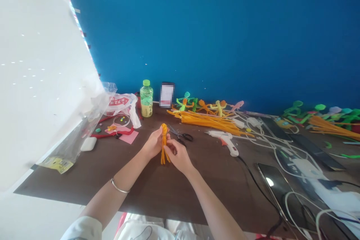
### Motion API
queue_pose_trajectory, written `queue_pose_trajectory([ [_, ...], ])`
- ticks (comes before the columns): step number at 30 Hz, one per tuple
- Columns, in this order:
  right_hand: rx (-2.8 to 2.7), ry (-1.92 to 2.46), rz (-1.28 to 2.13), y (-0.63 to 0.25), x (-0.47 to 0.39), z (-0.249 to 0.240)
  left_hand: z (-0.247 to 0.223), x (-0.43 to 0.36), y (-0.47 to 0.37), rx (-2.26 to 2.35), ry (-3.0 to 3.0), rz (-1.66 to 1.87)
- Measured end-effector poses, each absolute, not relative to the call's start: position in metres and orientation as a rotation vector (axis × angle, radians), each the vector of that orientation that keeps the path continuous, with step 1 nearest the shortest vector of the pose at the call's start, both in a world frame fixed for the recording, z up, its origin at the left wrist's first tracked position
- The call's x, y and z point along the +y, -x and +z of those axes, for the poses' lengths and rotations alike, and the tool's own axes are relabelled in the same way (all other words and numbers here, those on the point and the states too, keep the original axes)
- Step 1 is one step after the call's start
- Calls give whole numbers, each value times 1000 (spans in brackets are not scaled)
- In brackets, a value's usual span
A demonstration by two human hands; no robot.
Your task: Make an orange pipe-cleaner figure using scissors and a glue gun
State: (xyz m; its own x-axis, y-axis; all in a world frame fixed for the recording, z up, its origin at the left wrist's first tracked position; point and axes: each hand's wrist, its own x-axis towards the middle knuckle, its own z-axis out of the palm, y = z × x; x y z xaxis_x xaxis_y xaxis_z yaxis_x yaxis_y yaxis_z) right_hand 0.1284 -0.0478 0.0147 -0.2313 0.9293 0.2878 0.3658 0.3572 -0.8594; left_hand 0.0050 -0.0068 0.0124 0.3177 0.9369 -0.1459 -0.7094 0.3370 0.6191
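Between my hands is an orange pipe-cleaner figure [164, 135], with a rounded knot at its top and several loose strands hanging down. My left hand [154, 143] is closed around its upper part, the fingers partly behind it. The fingers of my right hand [177, 155] pinch at the strands from the right side. Just beyond my right hand lie black-handled scissors [182, 137], their blades pointing away to the left. A bundle of orange pipe cleaners [208, 120] rests farther back on the dark table [157, 191].
A white glue gun [225, 140] lies to the right, its cord running forward. A dark phone [277, 187], white cables and a power strip [315, 176] fill the right side. At the back stand a green-capped bottle [146, 99] and small pipe-cleaner figures [219, 108]. Plastic bags [120, 103] lie left.
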Motion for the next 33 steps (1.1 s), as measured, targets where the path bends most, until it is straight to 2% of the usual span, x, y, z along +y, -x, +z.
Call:
queue_pose_trajectory([
  [6, -2040, 1335, 315, -178, -30, 29, 12, -2, 0, 516, -407, 1164],
  [8, -1941, 1610, 89, -214, -23, 30, 12, 0, 0, 482, -390, 1164],
  [10, -1669, 2099, -67, -251, -20, 27, 11, 0, 0, 466, -380, 1152],
  [12, -1394, 2431, -90, -280, -19, 21, 10, -1, -1, 466, -371, 1127],
  [14, -1317, 2535, -29, -295, -21, 13, 9, -2, -2, 465, -366, 1102],
  [17, -1304, 2551, 2, -296, -23, 6, 9, -5, -3, 452, -377, 1068],
  [24, -1446, 2332, -278, -272, -15, 16, 13, -7, -4, 434, -450, 1056],
  [29, -1329, 2593, -70, -281, -11, 16, 13, -8, -2, 380, -457, 1022],
  [33, -1420, 2532, -24, -297, -16, 11, 13, -8, -3, 346, -478, 1003],
])
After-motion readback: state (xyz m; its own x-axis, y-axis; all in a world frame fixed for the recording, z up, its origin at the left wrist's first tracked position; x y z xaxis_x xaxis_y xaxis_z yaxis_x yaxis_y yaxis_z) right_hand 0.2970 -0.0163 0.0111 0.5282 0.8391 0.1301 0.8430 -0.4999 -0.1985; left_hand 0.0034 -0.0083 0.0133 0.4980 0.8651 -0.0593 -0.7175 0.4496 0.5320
